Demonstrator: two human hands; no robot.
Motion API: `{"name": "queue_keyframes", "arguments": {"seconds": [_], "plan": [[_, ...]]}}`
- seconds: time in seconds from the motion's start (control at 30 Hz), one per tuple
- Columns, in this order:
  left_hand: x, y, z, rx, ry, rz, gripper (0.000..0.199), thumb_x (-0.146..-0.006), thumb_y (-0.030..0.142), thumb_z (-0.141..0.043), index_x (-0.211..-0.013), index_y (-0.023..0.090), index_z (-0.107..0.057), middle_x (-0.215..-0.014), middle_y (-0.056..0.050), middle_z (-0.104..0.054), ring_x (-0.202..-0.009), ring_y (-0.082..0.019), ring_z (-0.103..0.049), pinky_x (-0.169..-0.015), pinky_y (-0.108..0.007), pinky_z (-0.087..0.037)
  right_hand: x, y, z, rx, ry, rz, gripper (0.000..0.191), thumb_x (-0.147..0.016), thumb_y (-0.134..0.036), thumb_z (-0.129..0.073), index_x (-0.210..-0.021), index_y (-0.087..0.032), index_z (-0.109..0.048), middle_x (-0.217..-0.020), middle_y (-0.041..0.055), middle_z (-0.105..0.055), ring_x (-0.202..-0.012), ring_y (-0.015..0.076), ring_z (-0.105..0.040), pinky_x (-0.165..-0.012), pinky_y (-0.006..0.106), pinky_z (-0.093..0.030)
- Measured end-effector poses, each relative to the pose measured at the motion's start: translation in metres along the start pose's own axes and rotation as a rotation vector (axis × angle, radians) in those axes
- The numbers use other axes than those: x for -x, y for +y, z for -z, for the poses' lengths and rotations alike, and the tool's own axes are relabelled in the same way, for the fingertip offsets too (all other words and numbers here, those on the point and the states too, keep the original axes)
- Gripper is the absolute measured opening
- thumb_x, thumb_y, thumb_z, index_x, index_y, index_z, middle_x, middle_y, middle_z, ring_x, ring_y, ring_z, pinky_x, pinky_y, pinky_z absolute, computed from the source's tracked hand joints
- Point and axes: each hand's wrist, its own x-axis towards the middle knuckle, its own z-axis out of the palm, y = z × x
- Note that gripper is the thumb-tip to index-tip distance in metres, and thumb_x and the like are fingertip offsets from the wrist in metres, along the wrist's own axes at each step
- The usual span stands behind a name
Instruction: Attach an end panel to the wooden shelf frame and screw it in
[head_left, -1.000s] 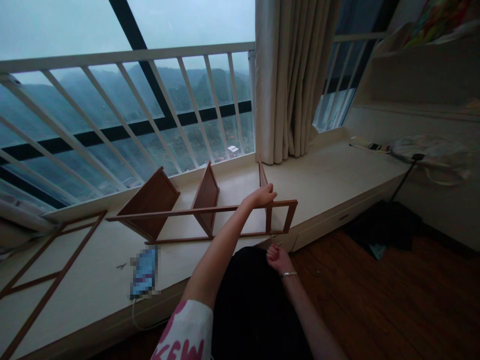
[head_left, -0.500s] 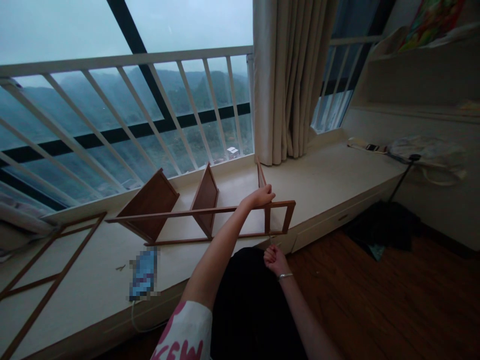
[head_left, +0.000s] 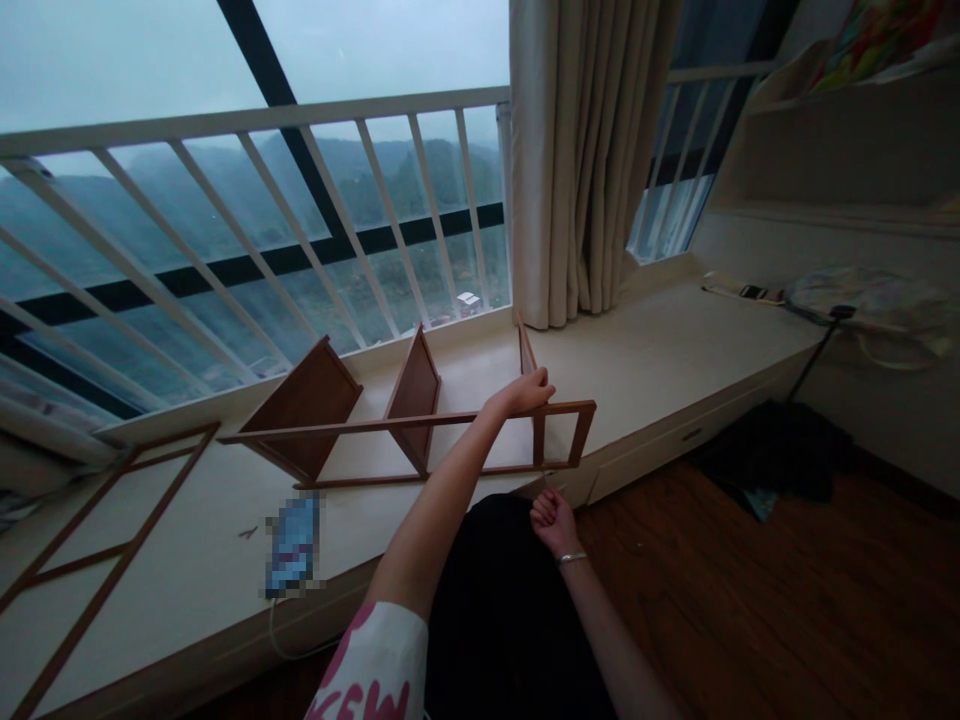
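Note:
A brown wooden shelf frame (head_left: 352, 427) lies on its side on the pale window ledge, with three boards standing between its rails. My left hand (head_left: 525, 392) reaches across the upper rail near the right end, fingers closed around the frame by the rightmost board (head_left: 526, 345). Below the lower rail, close to my lap, is my right hand (head_left: 553, 520). Its fingers are curled in a pinch at the frame's right end; whatever they hold is too small to make out. A second wooden frame (head_left: 124, 550) lies flat at the left.
A blurred-out blue device (head_left: 292, 545) with a white cable lies near the ledge (head_left: 645, 350) edge, beside small brown pieces (head_left: 247, 533). White railing (head_left: 405, 103) and a beige curtain (head_left: 585, 160) stand behind. A strapped bag (head_left: 862, 300) and dark cloth (head_left: 780, 450) are at right.
The view has shifted slightly, so everything appears a little further right. Both hands keep their places at the shelf frame.

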Motion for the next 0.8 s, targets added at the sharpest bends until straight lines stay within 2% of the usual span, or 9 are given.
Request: {"name": "queue_keyframes", "arguments": {"seconds": [0.13,0.23,0.43,0.63,0.8], "plan": [[0.001,0.0,0.0,-0.007,0.006,-0.016,0.022,-0.076,0.033,-0.033,-0.087,0.017,-0.042,-0.083,-0.006,-0.056,-0.069,-0.015,-0.05,-0.06,-0.025,-0.035,0.01,0.007,0.009,0.012,0.022,-0.003,0.031,-0.08,-0.018,-0.034,-0.049,-0.019,-0.027,-0.035,-0.0096,-0.019,-0.029,0.0042,-0.017,-0.031,0.017,-0.011],[0.002,0.002,0.001,-0.017,0.008,-0.002,0.022,-0.076,0.032,-0.034,-0.088,0.016,-0.043,-0.084,-0.006,-0.057,-0.07,-0.016,-0.05,-0.061,-0.025,-0.035,0.023,0.01,0.022,0.049,0.056,0.057,0.032,-0.078,-0.017,-0.035,-0.048,-0.018,-0.025,-0.035,-0.0097,-0.019,-0.029,0.0039,-0.017,-0.032,0.017,-0.012],[0.006,0.01,0.005,-0.045,0.006,0.054,0.025,-0.076,0.034,-0.035,-0.09,0.016,-0.045,-0.086,-0.007,-0.058,-0.074,-0.017,-0.051,-0.064,-0.026,-0.036,0.043,0.009,0.042,0.101,0.092,0.085,0.03,-0.078,-0.024,-0.04,-0.051,-0.019,-0.029,-0.036,-0.0103,-0.02,-0.029,0.0035,-0.017,-0.031,0.017,-0.011],[0.01,0.014,0.006,-0.128,0.066,0.099,0.028,-0.077,0.041,-0.034,-0.092,0.019,-0.045,-0.09,-0.007,-0.057,-0.08,-0.02,-0.052,-0.067,-0.029,-0.036,0.062,0.008,0.062,0.077,0.13,0.09,0.028,-0.078,-0.025,-0.041,-0.053,-0.019,-0.03,-0.037,-0.0104,-0.021,-0.03,0.0034,-0.018,-0.03,0.016,-0.012],[0.016,0.022,0.008,-0.155,0.155,0.171,0.037,-0.08,0.048,-0.025,-0.098,0.02,-0.041,-0.093,-0.008,-0.057,-0.084,-0.021,-0.052,-0.07,-0.03,-0.035,0.076,0.006,0.075,0.06,0.154,0.099,0.026,-0.077,-0.024,-0.042,-0.054,-0.019,-0.032,-0.037,-0.0105,-0.021,-0.03,0.0034,-0.019,-0.03,0.016,-0.012]]}}
